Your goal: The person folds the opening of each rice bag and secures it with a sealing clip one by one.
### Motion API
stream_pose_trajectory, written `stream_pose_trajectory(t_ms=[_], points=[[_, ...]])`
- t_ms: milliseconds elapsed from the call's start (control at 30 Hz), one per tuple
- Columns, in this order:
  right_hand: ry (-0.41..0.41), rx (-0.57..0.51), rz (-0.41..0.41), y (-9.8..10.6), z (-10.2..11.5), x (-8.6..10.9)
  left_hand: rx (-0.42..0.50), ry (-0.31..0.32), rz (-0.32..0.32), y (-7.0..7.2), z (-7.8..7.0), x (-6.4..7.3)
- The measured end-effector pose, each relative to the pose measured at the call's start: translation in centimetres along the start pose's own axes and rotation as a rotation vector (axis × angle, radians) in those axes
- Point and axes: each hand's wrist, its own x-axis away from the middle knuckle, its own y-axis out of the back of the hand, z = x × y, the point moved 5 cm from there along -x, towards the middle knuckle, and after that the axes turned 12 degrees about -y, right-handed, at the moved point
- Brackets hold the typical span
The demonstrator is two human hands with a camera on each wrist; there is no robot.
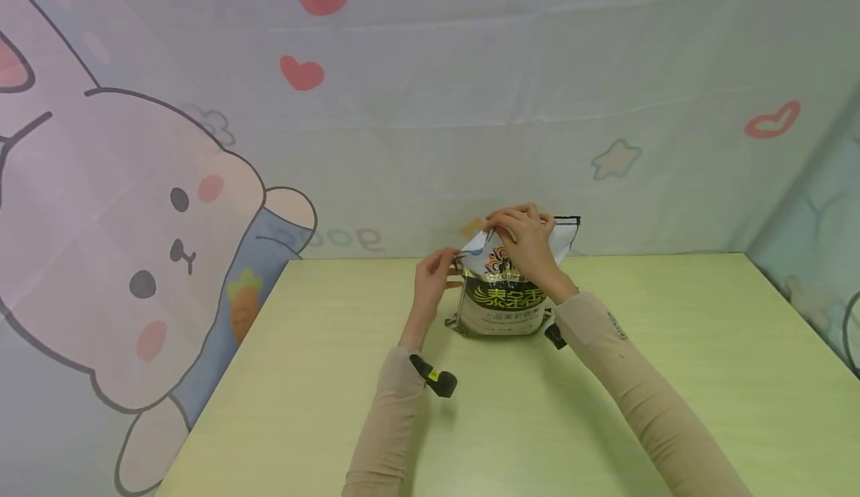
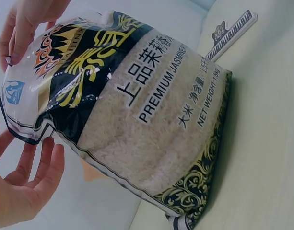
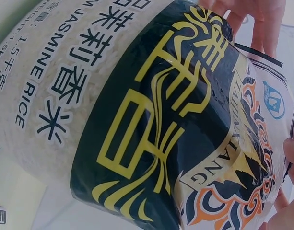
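A clear plastic bag of jasmine rice [image 1: 504, 318] stands upright near the table's back edge, its dark label facing me. Rice grains [image 2: 132, 148] show through the lower part, and the pale top is creased. My left hand [image 1: 433, 277] pinches the bag's upper left corner, with several fingers [image 2: 46, 165] reaching behind the edge. At the top, my right hand [image 1: 527, 243] grips the rim from above; its thumb [image 3: 293, 151] presses on the near side. Beside the bag's base lies a flat strip with a piano-key pattern [image 2: 233, 33], hidden in the head view.
The pale yellow-green table [image 1: 322, 377] ends at a wall hanging [image 1: 430, 146] printed with a rabbit, hearts and stars, close behind the bag. A black wrist camera [image 1: 437, 379] is strapped to the left sleeve, and another [image 1: 555, 335] hangs under the right wrist.
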Motion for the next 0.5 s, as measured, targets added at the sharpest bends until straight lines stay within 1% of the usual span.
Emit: stream_pose_trajectory(t_ms=[233, 367, 500], points=[[0.012, -0.008, 0.007, -0.03, -0.12, 0.07, -0.003, 0.038, -0.033, -0.28, -0.05, -0.24], [0.021, -0.018, 0.009, -0.07, -0.2, 0.05, 0.011, 0.058, -0.036, -0.35, -0.17, -0.21], [0.019, -0.017, 0.015, -0.13, -0.27, 0.12, 0.015, 0.062, -0.028, -0.46, -0.95, 0.1]])
